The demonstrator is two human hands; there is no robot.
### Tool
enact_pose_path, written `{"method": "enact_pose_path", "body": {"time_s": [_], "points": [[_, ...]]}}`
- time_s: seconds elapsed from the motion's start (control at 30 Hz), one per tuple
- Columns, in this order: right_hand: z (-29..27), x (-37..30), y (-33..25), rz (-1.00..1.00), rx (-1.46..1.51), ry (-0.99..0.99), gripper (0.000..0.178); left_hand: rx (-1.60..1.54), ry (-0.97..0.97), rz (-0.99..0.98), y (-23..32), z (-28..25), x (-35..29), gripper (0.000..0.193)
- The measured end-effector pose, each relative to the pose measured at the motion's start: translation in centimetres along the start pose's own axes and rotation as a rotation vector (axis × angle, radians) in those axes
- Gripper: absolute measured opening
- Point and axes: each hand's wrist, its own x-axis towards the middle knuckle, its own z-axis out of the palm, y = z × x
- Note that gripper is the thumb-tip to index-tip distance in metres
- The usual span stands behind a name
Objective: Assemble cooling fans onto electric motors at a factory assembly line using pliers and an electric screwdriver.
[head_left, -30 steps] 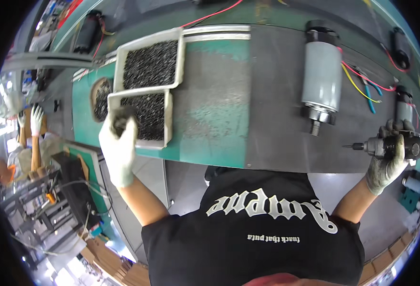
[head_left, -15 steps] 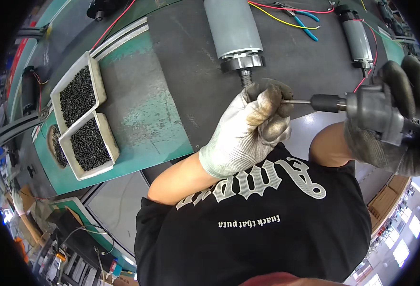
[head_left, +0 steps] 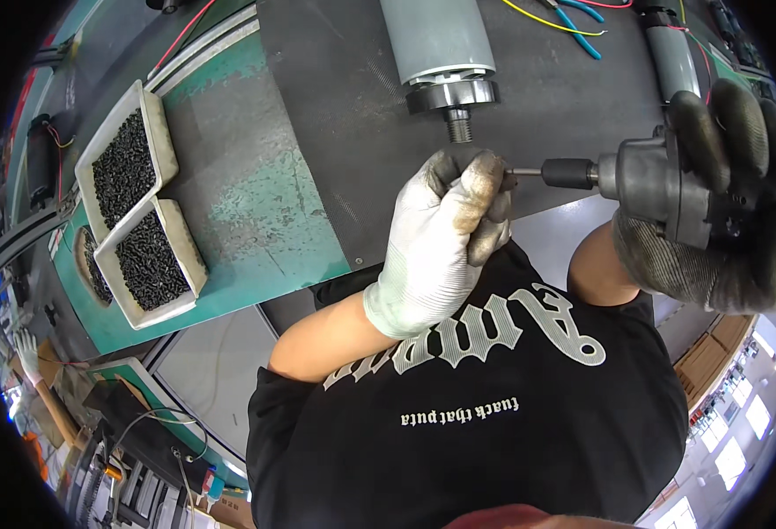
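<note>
My left hand (head_left: 448,242), in a white glove with dirty fingertips, is closed in a pinch at the tip of a thin bit. Whatever lies between those fingertips is hidden. A dark-gloved right hand (head_left: 714,212), mine, grips a dark grey power screwdriver (head_left: 650,181) with a black sleeve, its bit pointing left into the left fingers. Just beyond the left hand lies a grey cylindrical motor (head_left: 441,35) with a black end ring (head_left: 454,95) and a threaded shaft (head_left: 460,129) facing me. A small gap shows between shaft and glove.
To the left, two white trays (head_left: 169,159) hold many small black screw-like pieces, beside a round dish (head_left: 84,264) of similar ones. Blue-handled pliers (head_left: 586,40) and a second grey motor (head_left: 672,62) lie at the far right. Another person's gloved hand (head_left: 28,355) shows at far left.
My right hand has moved the screwdriver left, and my left hand has shifted left with the bit tip at its fingers. The motor's threaded shaft now shows more fully.
</note>
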Motion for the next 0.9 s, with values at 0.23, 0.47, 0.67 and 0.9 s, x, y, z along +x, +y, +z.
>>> {"method": "enact_pose_path", "body": {"time_s": [0.23, 0.47, 0.67, 0.9], "points": [[-2.0, 0.9, 1.5, 0.175, 0.089, -0.039, 0.027, 0.081, 0.225, 0.072, -0.7, 0.2, 1.6, 0.03], [-3.4, 1.2, 1.2, 0.471, 0.219, -0.141, 0.03, 0.115, 0.103, -0.125, 0.0, -0.9, 1.3, 0.029], [-3.4, 1.3, 0.8, 0.412, 0.065, 0.065, 0.027, -0.132, 0.265, -0.062, -0.7, -2.4, 3.8, 0.018], [-4.0, 0.8, 3.3, 0.305, 0.161, -0.095, 0.032, -0.625, 0.043, -0.126, -1.1, -3.7, 3.8, 0.022]]}}
